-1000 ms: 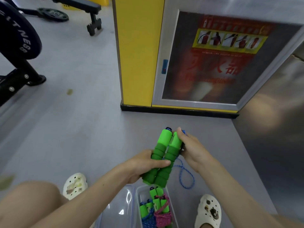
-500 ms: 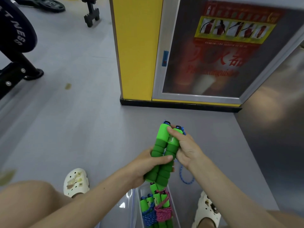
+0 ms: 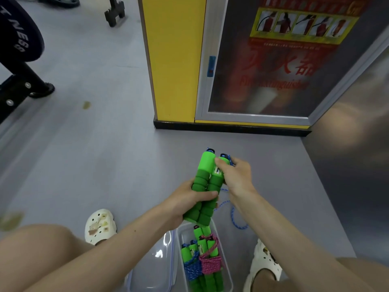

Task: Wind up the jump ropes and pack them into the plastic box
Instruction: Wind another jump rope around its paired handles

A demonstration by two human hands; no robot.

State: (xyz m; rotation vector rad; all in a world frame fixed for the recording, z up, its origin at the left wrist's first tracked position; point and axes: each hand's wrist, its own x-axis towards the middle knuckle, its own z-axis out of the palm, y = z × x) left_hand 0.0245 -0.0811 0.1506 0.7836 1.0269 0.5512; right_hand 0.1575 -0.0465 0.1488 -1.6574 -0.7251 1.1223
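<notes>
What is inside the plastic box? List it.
In the plastic box: wound green-handled jump ropes, one tied in blue cord, one in pink cord. Anything beneath them is covered.

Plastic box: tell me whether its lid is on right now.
No, the plastic box stands open with wound jump ropes inside, and its clear lid lies on the floor beside it.

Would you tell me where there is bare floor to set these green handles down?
The grey floor is bare between the yellow pillar and the left white clog. Nearer is crowded: the clear plastic box holds wound ropes, its lid lies alongside, and blue rope loops at its right.
</notes>
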